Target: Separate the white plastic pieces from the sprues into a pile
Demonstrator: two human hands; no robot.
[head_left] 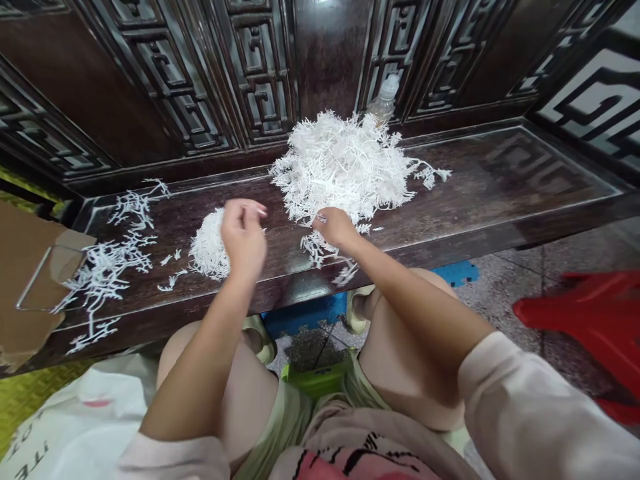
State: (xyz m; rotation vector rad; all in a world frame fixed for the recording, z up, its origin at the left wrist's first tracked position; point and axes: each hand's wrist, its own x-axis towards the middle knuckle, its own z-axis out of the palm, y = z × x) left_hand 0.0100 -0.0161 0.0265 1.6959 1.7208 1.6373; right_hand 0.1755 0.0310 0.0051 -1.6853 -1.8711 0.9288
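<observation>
A big heap of white branched plastic pieces lies on the dark wooden bench. My right hand is closed at the heap's near edge, gripping a white plastic piece that trails toward the bench's front. My left hand hovers over a small mound of white bits, its fingers curled in; what they hold, if anything, is hidden. Loose white stems are scattered over the bench's left end.
A clear plastic bottle stands behind the heap against the carved dark wall. A cardboard box sits at the left, a red plastic stool at the right, a white bag by my left knee, and blue foam mat under the bench.
</observation>
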